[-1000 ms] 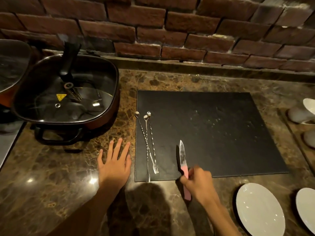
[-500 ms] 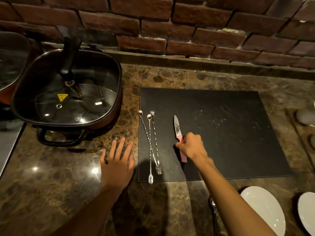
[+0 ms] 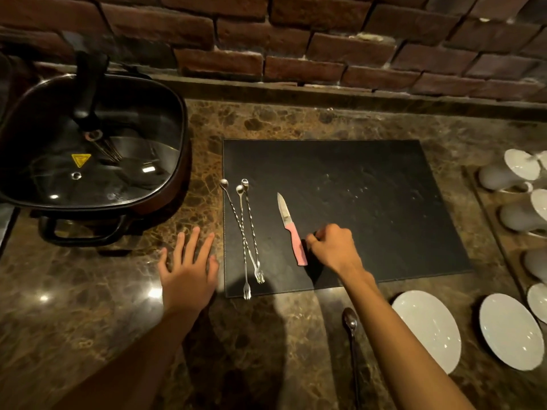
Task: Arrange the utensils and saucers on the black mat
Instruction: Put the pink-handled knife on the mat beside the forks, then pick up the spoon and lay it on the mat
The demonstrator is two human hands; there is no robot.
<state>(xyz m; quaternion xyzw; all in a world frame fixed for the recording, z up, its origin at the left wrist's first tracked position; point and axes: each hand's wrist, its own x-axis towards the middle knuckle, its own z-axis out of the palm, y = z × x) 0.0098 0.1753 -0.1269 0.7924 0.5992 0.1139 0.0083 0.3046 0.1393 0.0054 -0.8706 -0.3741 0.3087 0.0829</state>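
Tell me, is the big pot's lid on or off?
On. The glass lid covers the square pot, its black handle sticking up, with light glinting off the glass.

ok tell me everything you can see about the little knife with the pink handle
The small knife with a pink handle has a short, pointed, steel-looking blade with a worn, mottled face and a slim, plastic-looking handle. It lies flat on the black rectangular mat, in its left half, tip pointing away from the person and leaning slightly left. The right hand, loosely curled, sits just right of the handle, fingertips at or nearly touching it. The three thin twisted metal forks lie apart to its left.
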